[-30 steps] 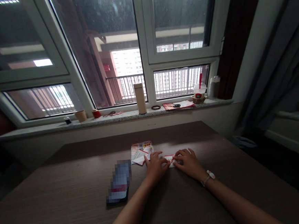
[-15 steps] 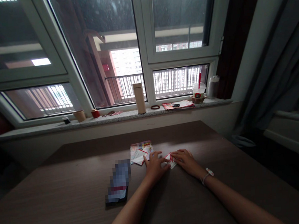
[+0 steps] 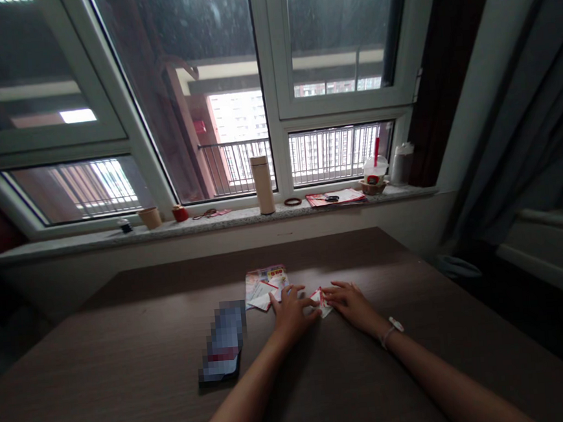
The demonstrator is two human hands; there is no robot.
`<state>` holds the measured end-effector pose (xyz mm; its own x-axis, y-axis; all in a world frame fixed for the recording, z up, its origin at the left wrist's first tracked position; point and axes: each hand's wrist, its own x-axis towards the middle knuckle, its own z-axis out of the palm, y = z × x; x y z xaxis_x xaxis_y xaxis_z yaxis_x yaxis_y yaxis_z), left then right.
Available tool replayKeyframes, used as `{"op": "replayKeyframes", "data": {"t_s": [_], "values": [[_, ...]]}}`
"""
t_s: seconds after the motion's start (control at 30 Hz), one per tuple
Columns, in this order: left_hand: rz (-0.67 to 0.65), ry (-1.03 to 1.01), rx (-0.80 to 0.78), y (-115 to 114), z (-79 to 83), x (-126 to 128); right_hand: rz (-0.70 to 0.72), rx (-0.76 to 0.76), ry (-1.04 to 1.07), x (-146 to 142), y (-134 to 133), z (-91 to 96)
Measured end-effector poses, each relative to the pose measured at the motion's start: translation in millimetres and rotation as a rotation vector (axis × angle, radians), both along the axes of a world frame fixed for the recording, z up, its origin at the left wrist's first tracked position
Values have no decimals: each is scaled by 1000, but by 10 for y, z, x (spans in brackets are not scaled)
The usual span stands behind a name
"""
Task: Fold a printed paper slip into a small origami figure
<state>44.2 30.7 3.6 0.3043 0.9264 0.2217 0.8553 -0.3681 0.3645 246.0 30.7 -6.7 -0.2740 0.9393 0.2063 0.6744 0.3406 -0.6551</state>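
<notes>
A small folded piece of white paper (image 3: 324,306) with red print lies on the brown table between my two hands. At its left edge, the thumb and forefinger of my left hand (image 3: 292,317) hold it, the other fingers spread toward the back. My right hand (image 3: 354,306), with a bracelet at the wrist, grips the paper's right side with its fingertips; its thumb is hidden. Just beyond my left fingers lies a colourful printed leaflet (image 3: 252,279). A folded white paper piece (image 3: 263,297) rests on that leaflet, close to my left fingers.
A phone (image 3: 223,342) with a blurred screen lies left of my left forearm. Along the windowsill (image 3: 234,222) stand a beige flask (image 3: 263,186), a paper cup (image 3: 150,218), a drink cup with a red straw (image 3: 374,170) and scissors (image 3: 330,199) on red papers.
The fingers of my right hand have lifted and shifted slightly on the paper. My left hand and the other things look the same.
</notes>
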Motion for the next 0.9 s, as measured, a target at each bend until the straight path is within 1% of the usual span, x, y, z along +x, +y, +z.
{"op": "replayKeyframes", "data": {"t_s": [0.13, 0.37, 0.63, 0.9], "values": [[4, -1, -9, 7, 0, -4, 20, 2, -29, 9, 3, -7], [1, -1, -21, -13, 40, 9, 3, 16, -86, 4, 31, -65], [8, 7, -39, -1, 38, 6, -13, 50, -105, -5, 11, -60], [1, 12, -10, 5, 3, 1, -11, 63, -103, -9, 8, -68]]}}
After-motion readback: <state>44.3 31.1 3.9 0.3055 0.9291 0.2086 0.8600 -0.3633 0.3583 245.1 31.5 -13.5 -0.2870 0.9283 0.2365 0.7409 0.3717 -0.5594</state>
